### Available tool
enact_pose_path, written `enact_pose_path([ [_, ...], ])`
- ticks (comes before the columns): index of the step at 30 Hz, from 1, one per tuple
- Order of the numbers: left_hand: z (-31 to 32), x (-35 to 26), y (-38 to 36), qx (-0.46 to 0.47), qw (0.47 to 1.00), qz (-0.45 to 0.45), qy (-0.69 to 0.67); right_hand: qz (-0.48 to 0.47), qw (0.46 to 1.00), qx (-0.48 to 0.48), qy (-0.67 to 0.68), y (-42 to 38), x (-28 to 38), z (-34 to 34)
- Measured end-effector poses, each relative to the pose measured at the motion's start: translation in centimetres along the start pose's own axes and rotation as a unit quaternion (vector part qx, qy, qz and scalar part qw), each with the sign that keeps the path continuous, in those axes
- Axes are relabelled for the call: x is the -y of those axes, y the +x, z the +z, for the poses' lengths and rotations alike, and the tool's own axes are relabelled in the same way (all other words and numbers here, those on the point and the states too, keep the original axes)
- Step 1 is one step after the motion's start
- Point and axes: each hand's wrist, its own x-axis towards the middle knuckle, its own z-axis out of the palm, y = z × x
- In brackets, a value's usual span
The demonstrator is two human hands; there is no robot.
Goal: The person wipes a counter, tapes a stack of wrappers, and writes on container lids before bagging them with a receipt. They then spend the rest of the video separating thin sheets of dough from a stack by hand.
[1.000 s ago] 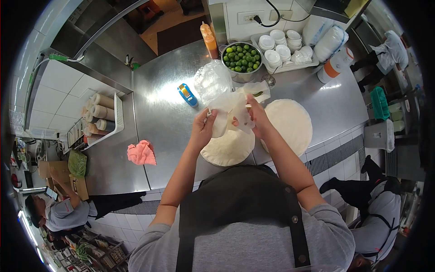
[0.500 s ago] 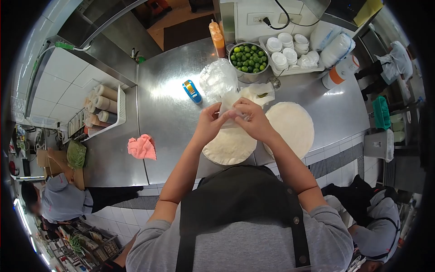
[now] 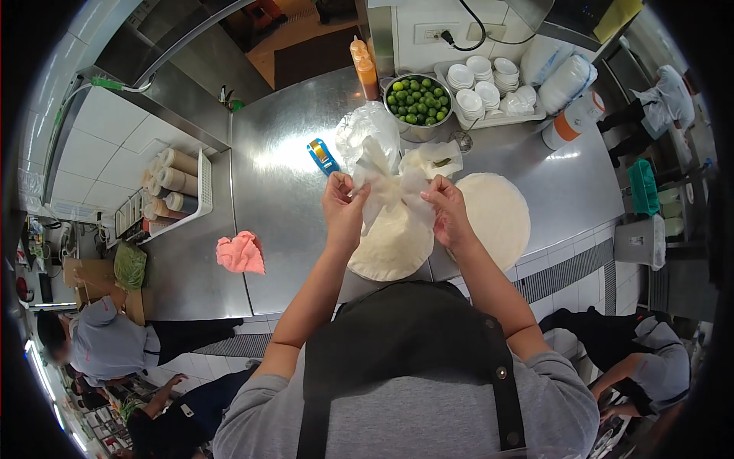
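My left hand (image 3: 344, 208) pinches the left side of a thin, translucent white sheet of paper (image 3: 376, 187). On the other side, my right hand (image 3: 449, 210) has its fingers closed on the sheet's right edge. The crumpled sheet is gathered in the middle and spreads out between both hands. Below it lies a pale, flat round like a large tortilla (image 3: 391, 252), partly covered by the sheet. A second pale round (image 3: 495, 218) is to the right, beside my right forearm. Just beyond the hands, an opened white wrapper (image 3: 417, 159) bears a small green piece (image 3: 443, 162).
Behind are a clear plastic bag (image 3: 367, 130), a blue tape dispenser (image 3: 323, 157), a pot of limes (image 3: 417, 131), sauce bottles (image 3: 368, 76) and a tray of small white dishes (image 3: 508, 118). A pink cloth (image 3: 241, 252) lies left. Co-workers stand on both sides.
My hands have moved apart, left and right, drawing the gathered paper sheet open between them. At lower left, another person has come further into view.
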Motion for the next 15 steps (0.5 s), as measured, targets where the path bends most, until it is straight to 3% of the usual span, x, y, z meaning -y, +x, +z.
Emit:
enact_pose_path([
  [2, 0.3, -1.0, -0.7, 0.036, 0.998, -0.007, 0.044, 0.1, 0.991, -0.056, 0.071, -0.3, 0.9, 0.5],
  [3, 0.5, -1.6, -0.9, 0.037, 0.998, -0.007, 0.044, 0.1, 0.991, -0.056, 0.072, -0.2, 1.8, 1.3],
  [5, 0.4, -2.7, -1.3, 0.162, 0.972, 0.023, 0.169, 0.264, 0.95, -0.111, 0.123, 0.1, 3.5, 3.1],
  [6, -0.1, -2.1, -0.9, 0.163, 0.972, 0.022, 0.169, 0.264, 0.95, -0.112, 0.124, 0.2, 2.8, 2.4],
  [8, -1.5, -0.5, 0.1, 0.289, 0.889, 0.086, 0.346, 0.35, 0.929, -0.078, 0.09, 0.6, 0.6, 0.2],
  [11, -1.1, -0.4, -0.7, 0.258, 0.918, 0.071, 0.293, 0.431, 0.896, -0.09, 0.056, 0.5, -0.3, 0.8],
  [12, -1.1, -0.3, -0.8, 0.259, 0.918, 0.071, 0.293, 0.43, 0.896, -0.09, 0.057, 0.6, -1.9, -0.5],
  [14, -1.4, -0.2, -0.9, 0.229, 0.916, 0.085, 0.319, 0.273, 0.962, 0.0, -0.017, 1.1, -6.1, -3.9],
  [15, -1.3, -0.6, -0.9, 0.227, 0.916, 0.085, 0.32, 0.273, 0.962, 0.002, -0.017, 1.2, -5.5, -3.0],
])
